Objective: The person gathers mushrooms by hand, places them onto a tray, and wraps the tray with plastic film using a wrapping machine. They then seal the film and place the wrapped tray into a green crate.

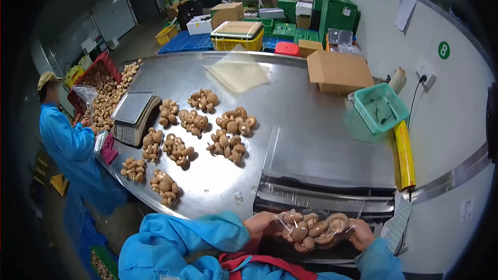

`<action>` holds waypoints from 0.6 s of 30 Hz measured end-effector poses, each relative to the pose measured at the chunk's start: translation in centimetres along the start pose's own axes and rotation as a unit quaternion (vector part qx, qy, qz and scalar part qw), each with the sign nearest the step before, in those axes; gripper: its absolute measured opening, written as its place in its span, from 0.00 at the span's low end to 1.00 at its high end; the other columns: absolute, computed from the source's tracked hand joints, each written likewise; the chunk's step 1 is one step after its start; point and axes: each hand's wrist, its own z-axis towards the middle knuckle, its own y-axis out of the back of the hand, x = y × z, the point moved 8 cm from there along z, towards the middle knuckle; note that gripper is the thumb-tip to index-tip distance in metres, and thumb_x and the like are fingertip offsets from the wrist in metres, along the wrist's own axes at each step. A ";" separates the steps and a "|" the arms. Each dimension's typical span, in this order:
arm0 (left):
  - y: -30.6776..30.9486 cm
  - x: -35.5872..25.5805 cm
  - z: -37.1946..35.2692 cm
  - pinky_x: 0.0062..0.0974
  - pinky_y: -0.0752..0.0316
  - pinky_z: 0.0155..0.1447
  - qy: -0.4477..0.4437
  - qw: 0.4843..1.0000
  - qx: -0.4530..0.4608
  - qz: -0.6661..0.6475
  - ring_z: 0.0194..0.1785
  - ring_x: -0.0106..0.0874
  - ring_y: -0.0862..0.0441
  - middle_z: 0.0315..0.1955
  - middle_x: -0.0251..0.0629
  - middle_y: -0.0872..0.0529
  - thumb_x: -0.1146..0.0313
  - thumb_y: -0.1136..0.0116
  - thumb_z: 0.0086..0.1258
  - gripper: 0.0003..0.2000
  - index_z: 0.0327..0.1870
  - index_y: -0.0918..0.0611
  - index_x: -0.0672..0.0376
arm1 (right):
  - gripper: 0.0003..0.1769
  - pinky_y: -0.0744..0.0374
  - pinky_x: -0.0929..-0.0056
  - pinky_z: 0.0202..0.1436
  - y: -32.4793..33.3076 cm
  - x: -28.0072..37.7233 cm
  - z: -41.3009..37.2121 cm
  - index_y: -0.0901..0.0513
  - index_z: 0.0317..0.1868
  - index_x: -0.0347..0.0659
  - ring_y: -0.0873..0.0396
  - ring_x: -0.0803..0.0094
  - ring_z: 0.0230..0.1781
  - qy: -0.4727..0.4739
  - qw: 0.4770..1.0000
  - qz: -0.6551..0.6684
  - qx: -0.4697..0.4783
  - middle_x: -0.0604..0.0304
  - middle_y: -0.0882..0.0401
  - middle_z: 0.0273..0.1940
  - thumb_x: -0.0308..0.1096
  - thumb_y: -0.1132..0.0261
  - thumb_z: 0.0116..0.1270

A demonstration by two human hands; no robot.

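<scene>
A pack of brown mushrooms under clear film (314, 229) is held near my body, over the front of the wrapping machine (316, 195). My left hand (260, 224) grips its left end, where the film is bunched. At the right end my right hand (361, 234) has its fingers closed on the film. Several loose heaps of mushrooms lie on the steel table, the nearest at the front left (165, 186) and another (227, 146) left of the machine.
A scale (136, 119) stands at the table's left, by a co-worker (67, 129) and a spill of mushrooms (106, 96). At the right are a green basket (380, 106), a cardboard box (340, 71) and a yellow roll (404, 155). Film sheets (238, 72) lie at the back.
</scene>
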 end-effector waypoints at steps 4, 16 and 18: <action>1.9 2.1 0.7 0.24 0.23 0.42 -0.052 0.996 -0.067 -0.014 0.40 0.27 0.19 0.36 0.35 0.17 0.60 0.46 0.69 0.14 0.47 0.20 0.60 | 0.12 0.18 0.64 0.47 1.9 -3.6 1.5 0.25 0.45 0.27 0.18 0.61 0.41 0.044 0.999 0.008 -0.020 0.49 0.20 0.41 0.23 0.50 0.64; 3.2 2.4 -2.3 0.30 0.26 0.48 -0.351 0.927 -0.133 -0.011 0.45 0.29 0.23 0.44 0.40 0.20 0.56 0.61 0.71 0.19 0.48 0.25 0.63 | 0.08 0.33 0.81 0.29 0.4 -3.9 -2.4 0.24 0.33 0.36 0.33 0.83 0.26 0.319 0.910 -0.095 -0.249 0.67 0.28 0.26 0.32 0.42 0.67; 3.6 2.0 -2.5 0.29 0.27 0.46 -0.345 0.928 -0.142 0.025 0.42 0.28 0.23 0.42 0.38 0.20 0.57 0.60 0.72 0.19 0.48 0.25 0.63 | 0.10 0.37 0.82 0.24 0.3 -4.5 -2.2 0.25 0.31 0.36 0.37 0.85 0.22 0.339 0.896 -0.030 -0.284 0.70 0.32 0.23 0.33 0.44 0.69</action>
